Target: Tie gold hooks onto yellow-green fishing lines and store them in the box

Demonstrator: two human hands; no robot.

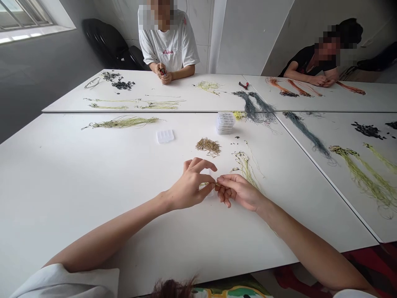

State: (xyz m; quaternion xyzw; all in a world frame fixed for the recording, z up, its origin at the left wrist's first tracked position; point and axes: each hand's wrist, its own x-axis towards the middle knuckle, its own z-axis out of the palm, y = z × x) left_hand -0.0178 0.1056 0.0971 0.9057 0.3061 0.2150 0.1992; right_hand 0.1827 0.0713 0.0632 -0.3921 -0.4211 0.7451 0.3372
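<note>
We find both hands above the near table [102, 178]. The left hand [187, 186] pinches between thumb and forefinger, its other fingers raised; the right hand [243, 192] pinches the other end, remaining fingers curled below. Between them sits the hook [218, 185], small and partly hidden, over a clear case [209, 194].

We judge the hook very light, stiff and sharp at its tip, easily dropped; we would take it by the shank. Any cord on it should be limp and liable to tangle.

Beyond the hands we note yellow cords [247, 165], a heap of hooks [208, 146], a clear tray [165, 136] and stacked cases [225, 123]. The surface is smooth, white and hard, so small parts may slide.

Past the seam, the far table [214, 103] seats two people before a grey wall [248, 37], with a window [25, 14] at upper left.
</note>
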